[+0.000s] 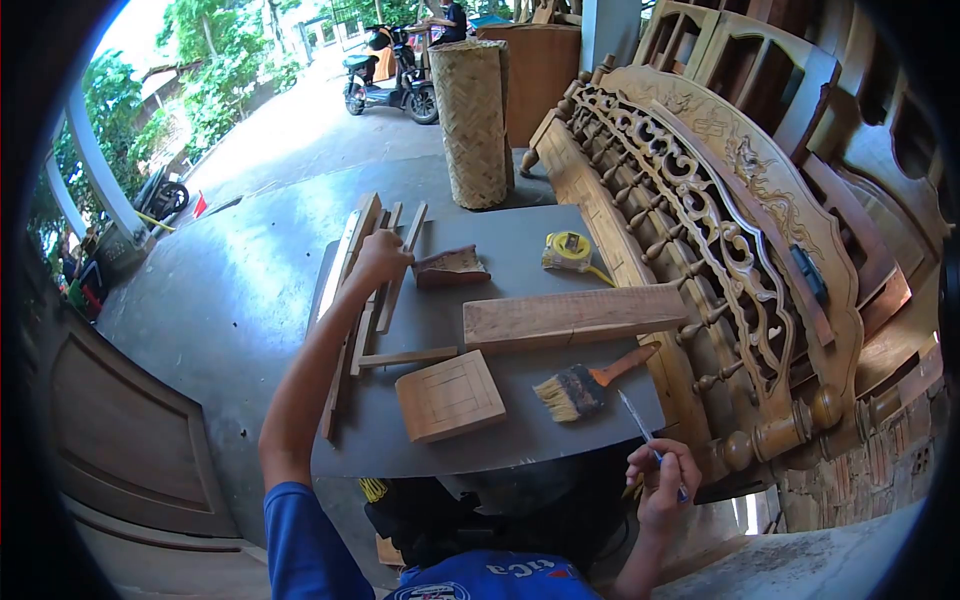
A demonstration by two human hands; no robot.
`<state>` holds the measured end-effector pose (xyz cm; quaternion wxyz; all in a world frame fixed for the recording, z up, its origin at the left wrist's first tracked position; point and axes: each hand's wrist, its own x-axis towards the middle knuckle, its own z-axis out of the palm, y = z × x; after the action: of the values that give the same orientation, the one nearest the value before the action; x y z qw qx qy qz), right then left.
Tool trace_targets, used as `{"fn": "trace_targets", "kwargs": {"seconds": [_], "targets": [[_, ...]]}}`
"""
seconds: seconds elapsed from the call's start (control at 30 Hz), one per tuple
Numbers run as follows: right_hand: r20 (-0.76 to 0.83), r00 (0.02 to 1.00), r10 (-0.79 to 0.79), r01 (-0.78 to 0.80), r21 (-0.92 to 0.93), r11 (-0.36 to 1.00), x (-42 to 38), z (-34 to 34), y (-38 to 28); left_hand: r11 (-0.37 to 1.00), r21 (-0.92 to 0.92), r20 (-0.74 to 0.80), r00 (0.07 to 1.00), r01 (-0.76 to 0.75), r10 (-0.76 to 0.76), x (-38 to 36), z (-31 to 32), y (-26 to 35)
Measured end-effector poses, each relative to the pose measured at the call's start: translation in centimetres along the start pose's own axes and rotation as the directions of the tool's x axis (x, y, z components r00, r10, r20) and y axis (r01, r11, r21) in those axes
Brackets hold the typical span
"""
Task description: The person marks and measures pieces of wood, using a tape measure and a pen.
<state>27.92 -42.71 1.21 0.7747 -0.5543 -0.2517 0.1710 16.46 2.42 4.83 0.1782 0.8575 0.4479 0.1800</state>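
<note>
My left hand (383, 258) reaches to the far left of the grey table (540, 450). Its fingers are curled round a thin wooden strip (402, 272) among several long strips lying side by side. In my right hand (665, 485), at the table's near right edge, is a slim pen (640, 420), its tip pointing up and away. A square wooden block (451, 396) with pencilled rectangles lies near the front. Behind it are a thick wooden beam (570, 318) and a short strip (408, 357). A paintbrush (585, 386) with an orange handle lies near my right hand.
A yellow tape measure (569, 251) and a dark, trough-shaped wooden piece (451, 267) sit toward the table's back. Carved wooden furniture (700, 210) leans along the right side. A rolled woven mat (472, 125) stands behind the table; a motorbike (392, 85) and a person (453, 22) are farther off.
</note>
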Motion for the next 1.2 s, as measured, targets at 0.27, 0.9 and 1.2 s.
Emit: {"fn": "trace_targets", "kwargs": {"seconds": [0.27,0.9,1.2], "targets": [[0.216,0.965,-0.147,0.217,-0.349,0.912,2.6,1.6,0.3,0.932,-0.234,0.034,0.955,-0.278,0.293,-8.3,-3.2,5.3],[0.710,0.647,-0.278,0.763,-0.610,0.216,13.3,13.3,0.4,0.854,-0.033,0.169,0.840,-0.519,0.516,-19.9,-0.4,7.6],[0.752,0.542,0.375,0.732,-0.642,0.229,20.2,26.1,6.3,0.781,-0.440,-0.261,0.895,-0.444,0.362,-20.7,-1.6,5.6]]}}
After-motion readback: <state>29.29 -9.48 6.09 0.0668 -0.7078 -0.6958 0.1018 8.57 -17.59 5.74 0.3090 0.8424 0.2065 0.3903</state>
